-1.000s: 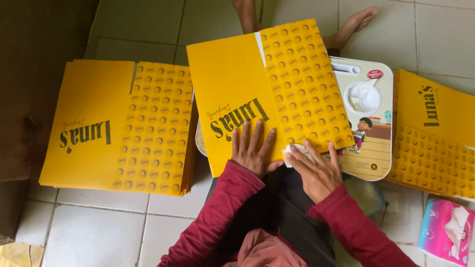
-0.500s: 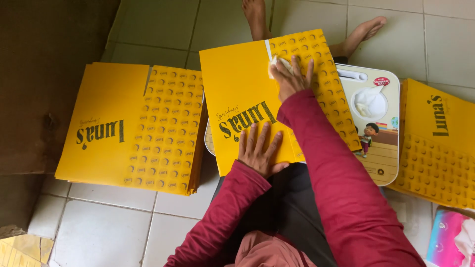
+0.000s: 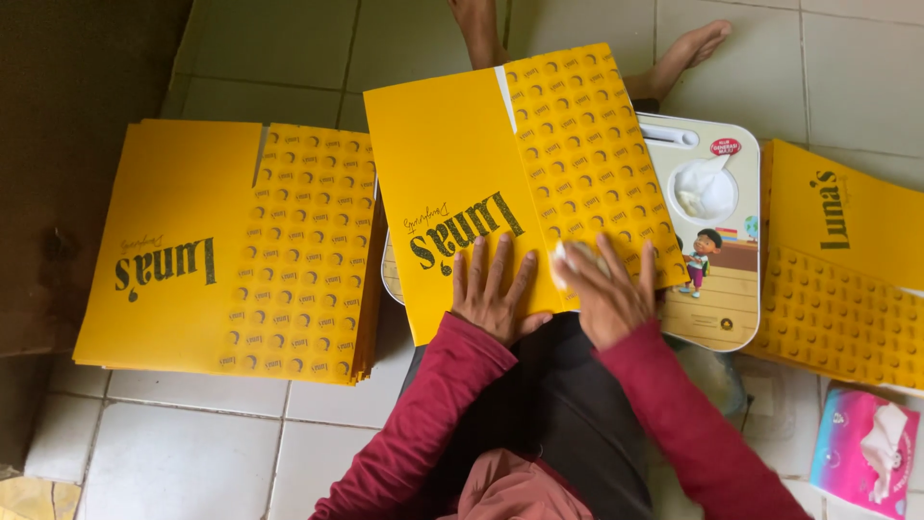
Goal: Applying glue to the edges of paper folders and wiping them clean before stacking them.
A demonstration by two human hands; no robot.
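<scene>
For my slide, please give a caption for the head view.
Left hand flat on yellow folded sheet, right hand pressing white wad.

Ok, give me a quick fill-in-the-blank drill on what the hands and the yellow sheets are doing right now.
The left hand lies flat, fingers spread, on the yellow ____ sheet.
The right hand presses a small ____ wad against that sheet.
A stack of yellow sheets lies on the tiled ____.
The pink tissue pack lies at the lower ____.

Missing: cardboard; white; floor; right
</scene>
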